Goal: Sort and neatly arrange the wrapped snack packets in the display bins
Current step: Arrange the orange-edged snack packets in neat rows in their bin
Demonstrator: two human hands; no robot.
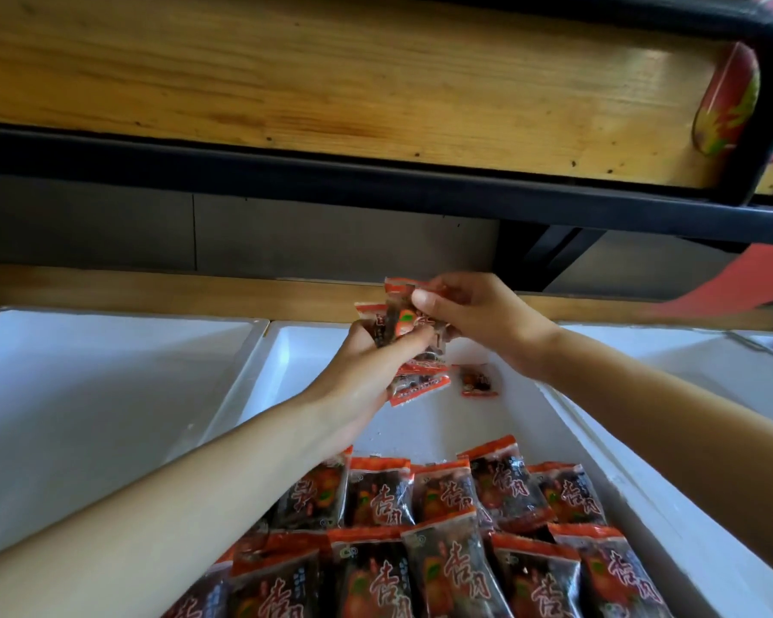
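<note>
Packets point(420, 383), red-edged with dark middles, bunched in left hand point(358, 376) and right hand point(480, 321), both grips clamped.

A single wide-angle view from the person's head, facing forward and down into a white display bin point(420, 423). Rows of packets point(447, 495) fill the bottom edge, closest to the lens; farther off, a wooden shelf point(331, 73) bows across the top
</note>
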